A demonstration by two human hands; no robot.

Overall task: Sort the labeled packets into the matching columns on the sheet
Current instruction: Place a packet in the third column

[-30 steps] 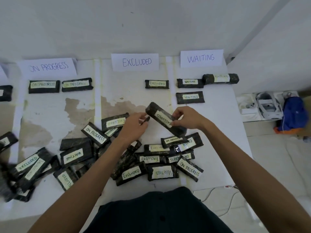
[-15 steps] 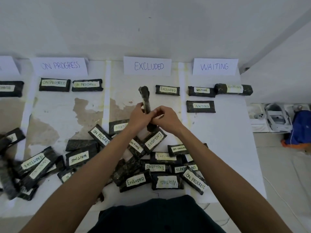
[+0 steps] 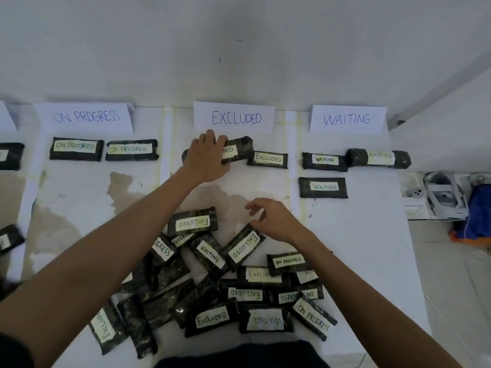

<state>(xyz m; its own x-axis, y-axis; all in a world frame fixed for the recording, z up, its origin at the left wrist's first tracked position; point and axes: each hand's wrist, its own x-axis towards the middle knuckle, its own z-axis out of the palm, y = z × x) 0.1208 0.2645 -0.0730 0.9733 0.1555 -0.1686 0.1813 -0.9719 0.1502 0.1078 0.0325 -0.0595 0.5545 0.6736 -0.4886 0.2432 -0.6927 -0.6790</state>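
My left hand (image 3: 206, 158) lies on a dark EXCLUDED packet (image 3: 237, 150) at the top of the EXCLUDED column, just left of another EXCLUDED packet (image 3: 268, 159) and under the EXCLUDED sign (image 3: 235, 118). My right hand (image 3: 273, 220) hovers with fingers apart above a tilted EXCLUDED packet (image 3: 244, 247) at the top of the loose pile (image 3: 225, 293). Two packets (image 3: 102, 150) lie under the ON PROGRESS sign (image 3: 85, 116). Three packets (image 3: 324, 162) lie under the WAITING sign (image 3: 346, 119).
The white sheet (image 3: 358, 235) has brown stains at its middle and left. More packets lie at the far left edge (image 3: 9, 239). To the right, beyond the sheet, sit a white device (image 3: 441, 197) and a blue bag (image 3: 478, 211). A wall rises behind the signs.
The packet held upright in both hands has gone up to the EXCLUDED column under my left hand. My right hand let go and dropped back toward the pile.
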